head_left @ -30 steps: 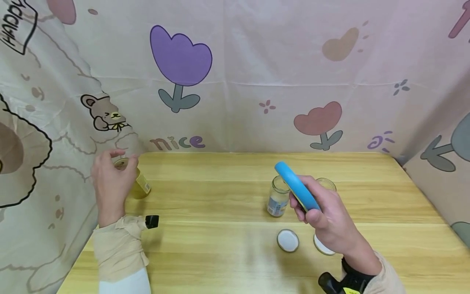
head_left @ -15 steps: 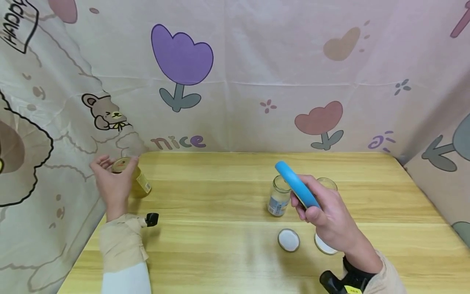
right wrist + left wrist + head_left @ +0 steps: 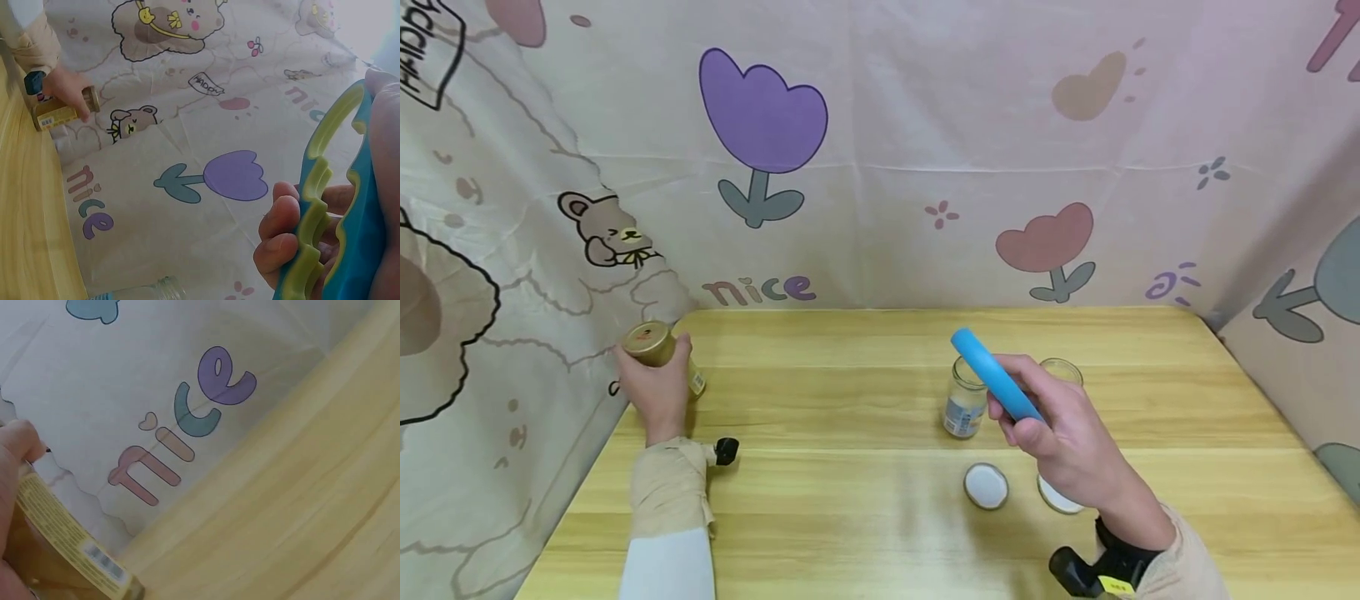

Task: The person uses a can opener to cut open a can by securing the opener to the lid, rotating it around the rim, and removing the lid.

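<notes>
At the far left of the table, my left hand [image 3: 657, 392] grips a glass jar with a gold lid [image 3: 646, 336], thumb on its right side and fingers around the other side, largely hidden. The left wrist view shows the jar's yellow label [image 3: 75, 534] with a barcode. My right hand [image 3: 1071, 446] holds a blue jar opener [image 3: 997, 375] above the table on the right. Seen from the right wrist, the opener [image 3: 367, 212] has a yellow-green stepped inner edge, with fingers wrapped through and around it.
Behind the right hand stand two lidless glass jars, one with a blue label [image 3: 962, 417], the other [image 3: 1063, 370] partly covered by the hand. Two lids lie white side up in front, one lid [image 3: 986, 486] fully visible. A printed cloth [image 3: 865, 233] hangs along the table's back.
My left hand has come down from above the gold lid to grip around the jar, and the jar looks shifted slightly. The right hand with the jar opener has hardly moved.
</notes>
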`<state>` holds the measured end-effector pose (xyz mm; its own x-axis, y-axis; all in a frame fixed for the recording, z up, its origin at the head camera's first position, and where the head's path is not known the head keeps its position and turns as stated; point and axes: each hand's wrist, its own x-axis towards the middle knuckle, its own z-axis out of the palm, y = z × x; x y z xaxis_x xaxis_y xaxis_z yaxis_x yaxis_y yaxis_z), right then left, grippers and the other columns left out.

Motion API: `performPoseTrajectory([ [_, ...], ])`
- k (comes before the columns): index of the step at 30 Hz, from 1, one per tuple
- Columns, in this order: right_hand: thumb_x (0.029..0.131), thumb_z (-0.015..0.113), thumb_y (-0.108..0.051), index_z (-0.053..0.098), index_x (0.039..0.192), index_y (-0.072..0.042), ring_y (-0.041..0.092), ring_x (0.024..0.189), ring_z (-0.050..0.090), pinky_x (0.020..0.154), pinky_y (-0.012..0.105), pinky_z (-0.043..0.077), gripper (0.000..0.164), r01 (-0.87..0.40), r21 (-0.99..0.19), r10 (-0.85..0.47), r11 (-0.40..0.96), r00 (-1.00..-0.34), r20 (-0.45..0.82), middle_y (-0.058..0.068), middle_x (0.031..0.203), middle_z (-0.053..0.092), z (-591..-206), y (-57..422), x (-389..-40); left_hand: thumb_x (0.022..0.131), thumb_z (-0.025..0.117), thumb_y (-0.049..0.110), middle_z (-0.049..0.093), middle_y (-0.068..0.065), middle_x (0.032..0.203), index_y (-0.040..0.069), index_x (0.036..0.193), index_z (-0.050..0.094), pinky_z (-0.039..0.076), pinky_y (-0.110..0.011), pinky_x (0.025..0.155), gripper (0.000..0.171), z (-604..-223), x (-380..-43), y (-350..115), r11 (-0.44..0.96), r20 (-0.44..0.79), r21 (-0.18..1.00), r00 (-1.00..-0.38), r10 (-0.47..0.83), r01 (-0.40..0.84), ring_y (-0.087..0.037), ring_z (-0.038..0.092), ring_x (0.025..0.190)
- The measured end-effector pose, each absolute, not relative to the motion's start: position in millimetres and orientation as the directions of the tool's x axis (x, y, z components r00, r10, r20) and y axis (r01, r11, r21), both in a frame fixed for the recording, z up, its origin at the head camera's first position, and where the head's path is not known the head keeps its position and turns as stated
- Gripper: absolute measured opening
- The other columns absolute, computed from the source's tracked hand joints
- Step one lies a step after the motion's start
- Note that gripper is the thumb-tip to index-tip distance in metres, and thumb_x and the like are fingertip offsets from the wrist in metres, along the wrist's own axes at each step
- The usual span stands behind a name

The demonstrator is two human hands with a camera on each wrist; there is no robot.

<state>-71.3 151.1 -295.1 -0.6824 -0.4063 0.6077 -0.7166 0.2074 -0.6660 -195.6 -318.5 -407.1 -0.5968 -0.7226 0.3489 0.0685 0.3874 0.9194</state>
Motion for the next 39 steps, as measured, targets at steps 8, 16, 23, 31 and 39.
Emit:
performPoseTrajectory([
  [8, 0.097, 0.040, -0.058, 0.055, 0.121, -0.015, 0.006, 0.060, 0.049, 0.049, 0.022, 0.041, 0.051, -0.715, -0.655, -0.412, 0.244, -0.688, 0.598, -0.006, 0.083, 0.055, -293.5, 150.6, -71.9, 0.074, 0.078, 0.038, 0.055, 0.006, 0.110, 0.023, 0.130, 0.048, 0.038, -0.031, 0.093, 0.065, -416.6, -200.4, -317.4, 0.398, 0.381, 0.912, -0.566, -0.731, 0.101, -0.012, 0.050, 0.100],
  [16, 0.096, 0.039, -0.060, 0.056, 0.122, -0.014, 0.006, 0.059, 0.049, 0.048, 0.022, 0.041, 0.056, -0.714, -0.648, -0.409, 0.265, -0.692, 0.595, -0.007, 0.083, 0.055, -293.6, 151.3, -71.1, 0.077, 0.076, 0.034, 0.053, 0.005, 0.110, 0.021, 0.129, 0.048, 0.038, -0.027, 0.086, 0.061, -421.2, -202.8, -312.5, 0.379, 0.385, 0.914, -0.600, -0.701, 0.144, -0.012, 0.049, 0.098],
  [23, 0.096, 0.038, -0.061, 0.055, 0.124, -0.016, 0.006, 0.058, 0.049, 0.047, 0.022, 0.041, 0.056, -0.712, -0.643, -0.410, 0.282, -0.695, 0.590, -0.008, 0.083, 0.056, -294.4, 151.6, -70.4, 0.079, 0.076, 0.030, 0.054, 0.005, 0.110, 0.020, 0.127, 0.049, 0.040, -0.027, 0.086, 0.057, -422.1, -204.8, -303.3, 0.366, 0.380, 0.916, -0.656, -0.652, 0.166, -0.012, 0.050, 0.099],
  [31, 0.096, 0.036, -0.062, 0.055, 0.126, -0.018, 0.006, 0.058, 0.050, 0.049, 0.022, 0.041, 0.057, -0.713, -0.629, -0.412, 0.309, -0.697, 0.587, -0.008, 0.083, 0.057, -294.8, 152.8, -69.3, 0.079, 0.077, 0.031, 0.055, 0.003, 0.106, 0.018, 0.125, 0.051, 0.042, -0.028, 0.082, 0.055, -421.6, -206.7, -288.4, 0.381, 0.371, 0.911, -0.722, -0.585, 0.159, -0.012, 0.052, 0.093],
  [39, 0.096, 0.035, -0.063, 0.055, 0.126, -0.018, 0.005, 0.058, 0.051, 0.051, 0.023, 0.043, 0.058, -0.713, -0.624, -0.410, 0.320, -0.698, 0.587, -0.008, 0.082, 0.057, -293.9, 154.0, -69.1, 0.078, 0.076, 0.026, 0.056, 0.001, 0.100, 0.012, 0.122, 0.053, 0.043, -0.026, 0.079, 0.051, -419.5, -207.4, -274.3, 0.412, 0.384, 0.894, -0.771, -0.508, 0.173, -0.013, 0.052, 0.089],
])
